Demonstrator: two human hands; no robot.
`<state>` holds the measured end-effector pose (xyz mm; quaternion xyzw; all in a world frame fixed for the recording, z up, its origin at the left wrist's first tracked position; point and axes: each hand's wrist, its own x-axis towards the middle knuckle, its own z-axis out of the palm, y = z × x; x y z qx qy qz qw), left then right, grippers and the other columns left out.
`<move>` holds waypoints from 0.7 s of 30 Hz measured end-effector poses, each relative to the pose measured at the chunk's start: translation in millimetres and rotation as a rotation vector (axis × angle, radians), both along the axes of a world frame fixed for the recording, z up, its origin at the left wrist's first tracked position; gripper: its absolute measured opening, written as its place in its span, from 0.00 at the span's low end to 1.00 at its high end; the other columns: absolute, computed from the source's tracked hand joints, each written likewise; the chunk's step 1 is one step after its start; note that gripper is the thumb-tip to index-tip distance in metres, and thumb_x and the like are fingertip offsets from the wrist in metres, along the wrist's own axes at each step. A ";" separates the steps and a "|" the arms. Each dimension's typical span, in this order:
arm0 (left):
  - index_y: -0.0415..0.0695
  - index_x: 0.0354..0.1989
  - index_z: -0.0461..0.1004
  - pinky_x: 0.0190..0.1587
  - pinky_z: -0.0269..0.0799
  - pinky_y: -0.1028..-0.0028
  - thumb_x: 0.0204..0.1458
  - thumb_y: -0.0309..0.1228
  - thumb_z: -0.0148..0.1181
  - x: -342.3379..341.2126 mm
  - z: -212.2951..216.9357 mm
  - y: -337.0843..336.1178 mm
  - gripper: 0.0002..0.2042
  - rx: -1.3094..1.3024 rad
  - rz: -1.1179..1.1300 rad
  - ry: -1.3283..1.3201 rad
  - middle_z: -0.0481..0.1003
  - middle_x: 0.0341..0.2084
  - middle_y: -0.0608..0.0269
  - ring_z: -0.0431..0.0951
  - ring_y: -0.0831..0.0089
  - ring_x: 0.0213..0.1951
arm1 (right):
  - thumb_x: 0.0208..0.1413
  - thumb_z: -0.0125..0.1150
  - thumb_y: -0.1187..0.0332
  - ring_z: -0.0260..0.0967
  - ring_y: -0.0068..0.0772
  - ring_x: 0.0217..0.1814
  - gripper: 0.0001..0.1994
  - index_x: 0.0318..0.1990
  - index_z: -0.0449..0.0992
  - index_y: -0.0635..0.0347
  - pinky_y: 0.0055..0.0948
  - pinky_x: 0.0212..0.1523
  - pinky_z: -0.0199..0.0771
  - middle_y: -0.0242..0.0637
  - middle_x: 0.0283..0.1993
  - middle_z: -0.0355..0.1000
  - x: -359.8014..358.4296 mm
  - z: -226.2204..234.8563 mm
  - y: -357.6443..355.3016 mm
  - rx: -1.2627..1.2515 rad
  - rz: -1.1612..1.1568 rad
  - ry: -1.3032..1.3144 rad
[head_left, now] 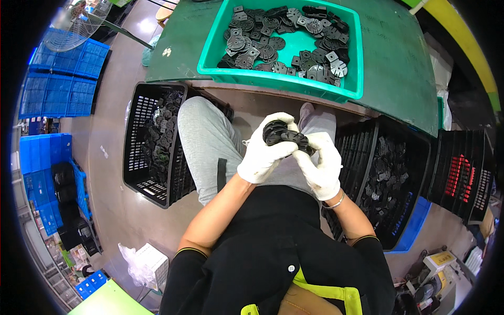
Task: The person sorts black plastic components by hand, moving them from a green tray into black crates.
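Both my hands wear white gloves and meet above my lap. My left hand (266, 150) is closed around a black plastic part (283, 135) with rounded, ridged ends. With its thumb and fingers, my right hand (321, 164) grips the same part's right end. Fingers cover some of the part, so I cannot tell whether it is one piece or several together. Beyond my hands, a green plastic bin (283, 80) sits on the green table (394, 68). Many loose black parts (262, 39) with round discs and square tabs lie in it.
A black crate (137, 142) of black parts stands left of my legs. Another black crate (422, 163) with similar parts is at my right, beside a crate holding red pieces (459, 178). Blue crates (63, 94) are stacked far left, near a fan (73, 31).
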<state>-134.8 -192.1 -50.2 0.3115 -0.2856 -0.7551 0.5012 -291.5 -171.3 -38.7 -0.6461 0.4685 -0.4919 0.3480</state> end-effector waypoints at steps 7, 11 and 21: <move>0.41 0.52 0.65 0.41 0.74 0.76 0.41 0.19 0.65 8.3 1.3 0.6 0.27 -0.032 -0.033 -0.137 0.72 0.39 0.60 0.74 0.73 0.39 | 0.45 0.65 0.75 0.71 0.37 0.33 0.11 0.38 0.74 0.64 0.29 0.35 0.71 0.43 0.34 0.71 6.1 -7.3 8.9 -0.103 -0.057 0.055; 0.39 0.51 0.66 0.45 0.71 0.77 0.40 0.16 0.65 4.9 5.3 0.0 0.26 -0.053 -0.045 -0.278 0.73 0.38 0.63 0.73 0.77 0.41 | 0.52 0.58 0.77 0.73 0.27 0.30 0.10 0.42 0.67 0.64 0.25 0.36 0.73 0.42 0.33 0.75 -15.1 -32.8 26.9 0.228 -0.434 -0.268; 0.42 0.47 0.63 0.47 0.71 0.74 0.41 0.18 0.66 -8.7 -3.0 -4.8 0.24 -0.266 0.059 -0.375 0.74 0.38 0.59 0.74 0.74 0.43 | 0.62 0.50 0.61 0.68 0.24 0.27 0.16 0.42 0.66 0.69 0.24 0.32 0.73 0.44 0.38 0.73 -187.1 -110.4 70.2 0.116 -1.176 -0.481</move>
